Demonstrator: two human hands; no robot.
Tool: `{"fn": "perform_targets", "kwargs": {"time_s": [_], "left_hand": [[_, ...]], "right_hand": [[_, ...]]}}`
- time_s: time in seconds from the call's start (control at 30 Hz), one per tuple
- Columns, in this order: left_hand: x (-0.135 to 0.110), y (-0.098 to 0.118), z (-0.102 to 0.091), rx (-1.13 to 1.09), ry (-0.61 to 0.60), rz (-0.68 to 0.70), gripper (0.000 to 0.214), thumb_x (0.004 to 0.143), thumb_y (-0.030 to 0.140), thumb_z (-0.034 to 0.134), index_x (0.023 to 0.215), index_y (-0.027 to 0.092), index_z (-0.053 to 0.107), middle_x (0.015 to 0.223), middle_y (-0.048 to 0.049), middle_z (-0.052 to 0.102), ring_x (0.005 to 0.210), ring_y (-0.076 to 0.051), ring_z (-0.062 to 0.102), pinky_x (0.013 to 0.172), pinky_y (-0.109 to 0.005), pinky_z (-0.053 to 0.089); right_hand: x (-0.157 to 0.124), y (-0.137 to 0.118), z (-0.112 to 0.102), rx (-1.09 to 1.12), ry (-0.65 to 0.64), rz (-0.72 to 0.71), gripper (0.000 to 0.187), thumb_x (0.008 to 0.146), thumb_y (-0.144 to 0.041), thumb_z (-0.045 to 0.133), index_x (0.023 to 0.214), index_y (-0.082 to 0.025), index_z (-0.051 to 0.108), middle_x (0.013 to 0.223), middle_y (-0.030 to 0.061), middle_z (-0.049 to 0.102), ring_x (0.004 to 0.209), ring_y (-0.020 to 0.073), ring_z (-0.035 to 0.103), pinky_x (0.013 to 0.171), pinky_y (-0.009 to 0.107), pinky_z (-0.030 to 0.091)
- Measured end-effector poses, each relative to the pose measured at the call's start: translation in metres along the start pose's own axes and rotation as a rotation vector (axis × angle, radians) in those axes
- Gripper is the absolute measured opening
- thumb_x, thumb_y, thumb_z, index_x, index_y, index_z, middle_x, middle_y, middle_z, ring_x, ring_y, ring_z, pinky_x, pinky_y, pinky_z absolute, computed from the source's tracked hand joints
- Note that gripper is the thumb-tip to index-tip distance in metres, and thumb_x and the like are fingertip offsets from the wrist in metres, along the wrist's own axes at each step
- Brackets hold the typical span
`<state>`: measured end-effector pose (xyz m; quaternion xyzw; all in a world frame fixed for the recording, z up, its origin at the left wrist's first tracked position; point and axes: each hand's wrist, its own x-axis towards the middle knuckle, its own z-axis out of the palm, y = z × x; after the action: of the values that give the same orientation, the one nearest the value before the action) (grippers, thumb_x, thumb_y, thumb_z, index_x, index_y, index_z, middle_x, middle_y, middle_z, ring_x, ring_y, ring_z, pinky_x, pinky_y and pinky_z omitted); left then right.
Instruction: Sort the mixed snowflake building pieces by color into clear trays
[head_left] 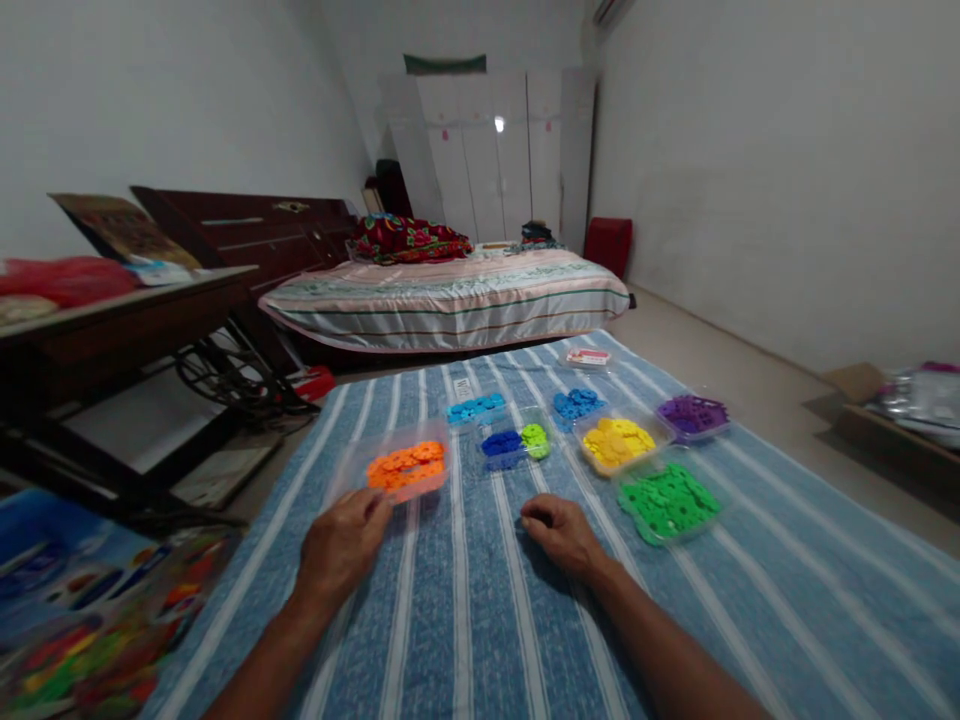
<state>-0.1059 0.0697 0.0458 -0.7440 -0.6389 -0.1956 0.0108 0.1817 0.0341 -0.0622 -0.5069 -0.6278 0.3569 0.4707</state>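
Observation:
My left hand (345,540) is closed, its fingertips at the near edge of a clear plastic container (442,482) of orange flat plastic pieces (406,468). My right hand (561,530) hovers low over the striped cloth with fingers curled together; anything between them is hidden. Ahead of it, another clear container holds dark blue pieces (501,446) and lime green pieces (535,440). To its right lie containers of green pieces (670,502) and yellow pieces (619,441). Purple pieces (691,416) sit farther right; blue pieces (577,402) and light blue pieces (475,408) lie behind.
A blue cloth with white stripes (435,620) covers the work surface. A clear box with a red-and-white label (588,357) lies at its far end. Beyond stands a bed (450,305). A dark table (135,305) is at the left, and an open carton (900,425) at the right.

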Motion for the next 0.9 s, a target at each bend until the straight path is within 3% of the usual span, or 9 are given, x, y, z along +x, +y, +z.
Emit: {"fn": "perform_targets", "kwargs": {"time_s": [0.1, 0.2, 0.37, 0.5, 0.6, 0.67, 0.77, 0.9], "left_hand": [[-0.021, 0.034, -0.002, -0.16, -0.067, 0.124, 0.031, 0.086, 0.038, 0.042, 0.072, 0.021, 0.063, 0.075, -0.0025, 0.067, 0.072, -0.018, 0.063, 0.07, -0.027, 0.046], [-0.035, 0.07, 0.008, -0.255, -0.156, 0.253, 0.031, 0.09, 0.033, 0.041, 0.071, 0.02, 0.063, 0.073, -0.0029, 0.066, 0.072, -0.017, 0.063, 0.069, -0.026, 0.046], [-0.049, 0.121, 0.052, -0.328, -0.235, 0.366, 0.032, 0.093, 0.022, 0.037, 0.071, 0.019, 0.059, 0.075, -0.0051, 0.065, 0.072, -0.017, 0.062, 0.069, -0.027, 0.045], [-0.052, 0.147, 0.087, -0.427, -0.282, 0.38, 0.029, 0.091, 0.015, 0.035, 0.08, 0.017, 0.061, 0.085, -0.0084, 0.066, 0.082, -0.018, 0.063, 0.076, -0.028, 0.048], [-0.055, 0.152, 0.098, -0.527, -0.272, 0.382, 0.03, 0.083, 0.012, 0.043, 0.107, 0.014, 0.061, 0.101, -0.0112, 0.066, 0.094, -0.02, 0.063, 0.083, -0.03, 0.05], [-0.056, 0.149, 0.097, -0.579, -0.23, 0.369, 0.036, 0.082, 0.013, 0.045, 0.115, 0.013, 0.06, 0.106, -0.0119, 0.066, 0.097, -0.021, 0.063, 0.084, -0.031, 0.051], [-0.048, 0.135, 0.089, -0.65, -0.115, 0.295, 0.028, 0.084, 0.017, 0.045, 0.103, 0.016, 0.065, 0.099, -0.0096, 0.068, 0.093, -0.02, 0.065, 0.08, -0.029, 0.051], [-0.018, 0.109, 0.078, -0.693, 0.073, 0.078, 0.019, 0.083, 0.026, 0.05, 0.083, 0.019, 0.068, 0.08, -0.0045, 0.069, 0.078, -0.018, 0.066, 0.073, -0.026, 0.051]], "right_hand": [[-0.012, -0.008, -0.002, -0.021, -0.067, 0.058, 0.015, 0.077, -0.025, 0.056, 0.078, -0.018, 0.069, 0.077, 0.0014, 0.067, 0.076, 0.0166, 0.062, 0.072, 0.027, 0.046], [-0.039, -0.018, -0.004, -0.056, -0.177, 0.055, 0.014, 0.079, -0.022, 0.056, 0.075, -0.019, 0.07, 0.075, 0.0002, 0.066, 0.076, 0.0155, 0.062, 0.072, 0.025, 0.044], [-0.094, -0.019, -0.003, -0.054, -0.179, -0.076, 0.015, 0.082, -0.02, 0.053, 0.074, -0.02, 0.066, 0.077, 0.0014, 0.064, 0.08, 0.0152, 0.06, 0.077, 0.025, 0.044], [-0.113, -0.009, 0.0, -0.087, -0.116, -0.158, 0.018, 0.086, -0.022, 0.048, 0.076, -0.019, 0.062, 0.079, 0.0037, 0.063, 0.08, 0.0157, 0.059, 0.076, 0.026, 0.045], [-0.11, -0.005, 0.002, -0.116, -0.113, -0.102, 0.019, 0.087, -0.023, 0.047, 0.076, -0.018, 0.062, 0.078, 0.0043, 0.064, 0.076, 0.0155, 0.058, 0.073, 0.025, 0.045], [-0.105, -0.004, 0.002, -0.126, -0.116, -0.053, 0.021, 0.088, -0.025, 0.048, 0.075, -0.017, 0.063, 0.076, 0.0045, 0.064, 0.074, 0.0158, 0.059, 0.072, 0.026, 0.045], [-0.1, -0.004, 0.001, -0.138, -0.115, 0.006, 0.025, 0.089, -0.029, 0.048, 0.075, -0.016, 0.065, 0.075, 0.0052, 0.064, 0.073, 0.0166, 0.06, 0.07, 0.027, 0.045], [-0.098, 0.001, -0.001, -0.133, -0.137, 0.018, 0.028, 0.09, -0.032, 0.047, 0.078, -0.016, 0.067, 0.076, 0.0055, 0.065, 0.073, 0.0167, 0.061, 0.07, 0.026, 0.046]]}}
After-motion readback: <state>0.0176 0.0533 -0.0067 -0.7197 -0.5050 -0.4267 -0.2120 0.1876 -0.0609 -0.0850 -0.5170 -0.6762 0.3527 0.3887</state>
